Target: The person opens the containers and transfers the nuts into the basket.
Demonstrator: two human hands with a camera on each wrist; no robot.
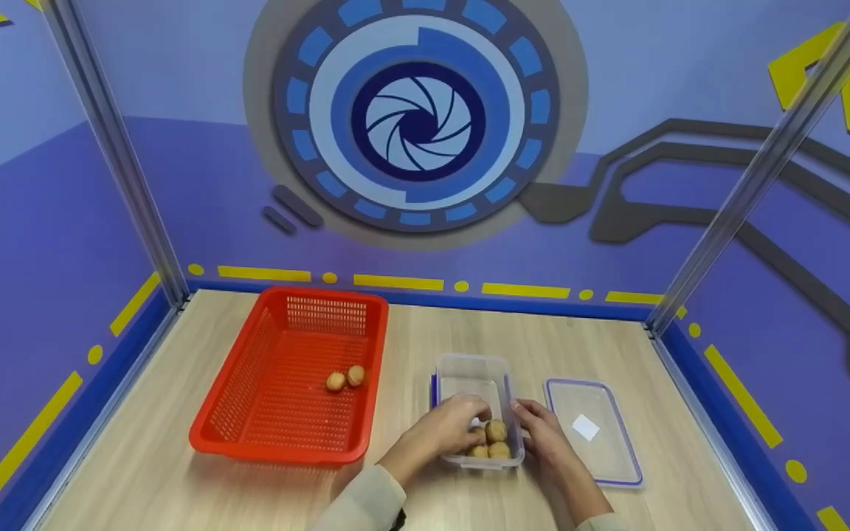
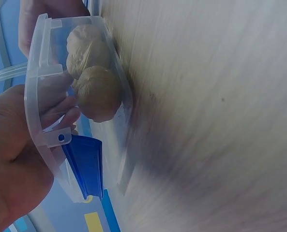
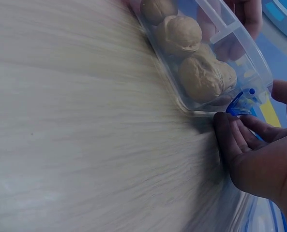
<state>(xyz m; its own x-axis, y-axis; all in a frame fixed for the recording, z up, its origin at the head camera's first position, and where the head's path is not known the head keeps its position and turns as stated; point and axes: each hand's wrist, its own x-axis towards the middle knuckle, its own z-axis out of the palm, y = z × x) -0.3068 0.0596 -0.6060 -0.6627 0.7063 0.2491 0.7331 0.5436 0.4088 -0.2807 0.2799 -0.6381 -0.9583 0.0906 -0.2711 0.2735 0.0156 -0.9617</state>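
A clear plastic food container (image 1: 475, 366) with blue side latches stands uncovered on the table. Several walnuts (image 1: 496, 431) lie in its near end. My left hand (image 1: 448, 424) reaches over the left wall, fingers down among the walnuts; through the plastic in the left wrist view, its fingertips are beside a walnut (image 2: 99, 94), and whether they pinch one is hidden. At the right wall, my right hand (image 1: 545, 435) holds the container. In the right wrist view its thumb is at the rim and its fingers are bent by the blue latch (image 3: 237, 104).
A red perforated basket (image 1: 285, 354) stands to the left, with two walnuts (image 1: 345, 378) on its floor. The clear lid (image 1: 606, 450), edged in purple-blue and bearing a white label (image 1: 585, 427), lies right of the container. Metal posts and printed panels enclose the table.
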